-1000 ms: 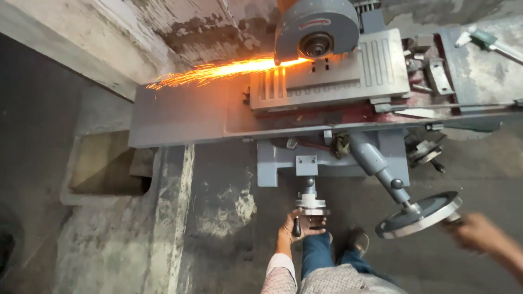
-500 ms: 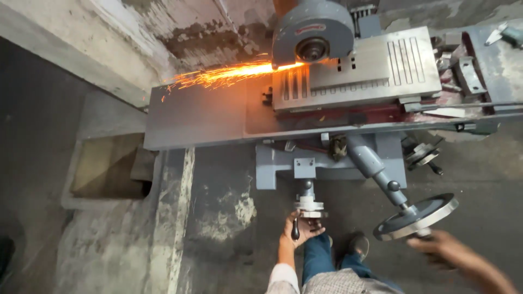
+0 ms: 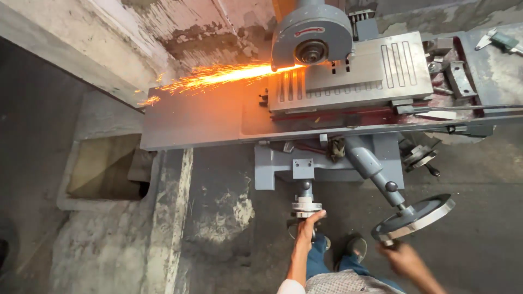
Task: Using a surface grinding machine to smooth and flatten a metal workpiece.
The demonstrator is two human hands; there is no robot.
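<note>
A grey surface grinder stands in front of me. Its guarded grinding wheel (image 3: pixel 311 41) touches a flat metal plate (image 3: pixel 354 71) on the long sliding table (image 3: pixel 190 122), and orange sparks (image 3: pixel 218 76) fly out to the left. My left hand (image 3: pixel 306 228) grips the small handwheel (image 3: pixel 305 208) below the machine's front. My right hand (image 3: pixel 400 256) holds the lower rim of the large handwheel (image 3: pixel 417 218) on its slanted shaft.
A rectangular pit (image 3: pixel 103 169) opens in the concrete floor to the left. A concrete wall (image 3: pixel 81 54) runs behind the machine. Clamps and small metal blocks (image 3: pixel 449 71) lie at the table's right end, beside a caliper (image 3: pixel 498 41). My feet (image 3: pixel 357 247) stand under the handwheels.
The grinder table has slid to the right under the wheel. My right hand has moved left along the large handwheel's rim. My left hand stays on the small handwheel.
</note>
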